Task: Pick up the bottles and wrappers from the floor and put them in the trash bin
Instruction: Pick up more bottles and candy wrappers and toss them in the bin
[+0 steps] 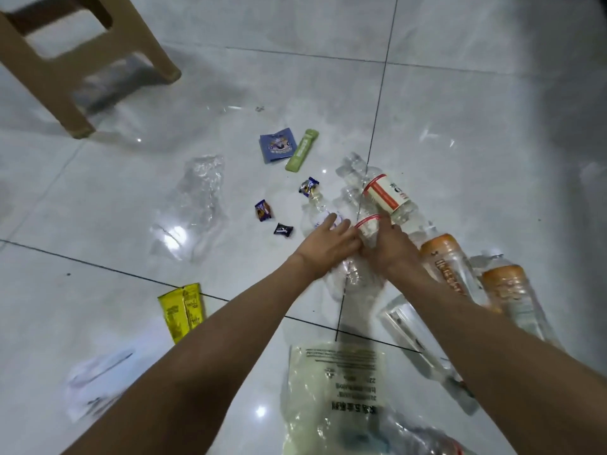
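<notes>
Glossy pale grey-white floor tiles, large, divided by thin dark grout lines crossing near the middle of the view. Bright pinpoint reflections of overhead light scattered over the sheen, plus broader soft glare. At upper left, the legs and lower frame of a tan plastic stool, or possibly a chair, mirrored dimly in the tile below it. Along the right edge, a dark blurred shadow band. Small specks of dirt here and there.
</notes>
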A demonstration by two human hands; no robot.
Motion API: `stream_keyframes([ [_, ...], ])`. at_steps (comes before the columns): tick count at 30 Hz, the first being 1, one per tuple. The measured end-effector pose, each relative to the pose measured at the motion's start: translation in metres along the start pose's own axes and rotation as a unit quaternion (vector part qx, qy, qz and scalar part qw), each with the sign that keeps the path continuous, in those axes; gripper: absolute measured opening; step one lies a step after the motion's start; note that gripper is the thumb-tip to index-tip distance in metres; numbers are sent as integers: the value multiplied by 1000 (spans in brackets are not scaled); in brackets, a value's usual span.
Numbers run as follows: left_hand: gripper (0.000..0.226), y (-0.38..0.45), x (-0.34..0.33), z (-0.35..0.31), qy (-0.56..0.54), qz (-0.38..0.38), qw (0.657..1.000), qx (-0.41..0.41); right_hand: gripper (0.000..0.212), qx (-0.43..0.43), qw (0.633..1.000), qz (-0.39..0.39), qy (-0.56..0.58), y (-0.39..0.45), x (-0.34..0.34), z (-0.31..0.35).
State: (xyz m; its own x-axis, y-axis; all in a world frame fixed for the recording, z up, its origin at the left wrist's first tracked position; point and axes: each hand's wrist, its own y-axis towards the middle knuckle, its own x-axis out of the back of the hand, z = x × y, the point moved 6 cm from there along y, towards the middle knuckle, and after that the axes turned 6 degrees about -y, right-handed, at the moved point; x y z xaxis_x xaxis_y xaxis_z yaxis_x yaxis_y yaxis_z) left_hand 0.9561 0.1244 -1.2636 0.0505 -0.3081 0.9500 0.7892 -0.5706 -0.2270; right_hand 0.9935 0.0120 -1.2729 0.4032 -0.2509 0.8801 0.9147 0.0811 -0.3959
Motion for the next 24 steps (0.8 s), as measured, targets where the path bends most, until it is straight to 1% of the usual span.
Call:
stream_keyframes([
  [3,39,0,-4,0,7,-26,1000,-2,87,1,1000,-30,-9,2,-6,0],
  [7,36,-9,-9,-1,7,-43,999,-3,91,2,1000,-19,-17,2,-11,-2],
  [10,37,-24,-6,12,18,-30,999,32,99,-15,1000,-13,-19,-5,0,-6],
  [13,47,-48,22,33,-4,-1,995,102,93,-19,999,-19,23,-22,30,0],
  [15,58,-67,55,47,-24,0,989,148,88,-30,997,-21,63,-40,62,11],
  [17,65,-86,97,59,-33,-11,984,175,84,-40,994,-16,97,-62,99,26],
  [21,60,-125,213,79,-11,-45,988,144,77,-37,987,-15,157,-116,195,73],
  [24,64,-159,301,102,4,-69,989,134,74,-21,984,-20,176,-161,272,114],
])
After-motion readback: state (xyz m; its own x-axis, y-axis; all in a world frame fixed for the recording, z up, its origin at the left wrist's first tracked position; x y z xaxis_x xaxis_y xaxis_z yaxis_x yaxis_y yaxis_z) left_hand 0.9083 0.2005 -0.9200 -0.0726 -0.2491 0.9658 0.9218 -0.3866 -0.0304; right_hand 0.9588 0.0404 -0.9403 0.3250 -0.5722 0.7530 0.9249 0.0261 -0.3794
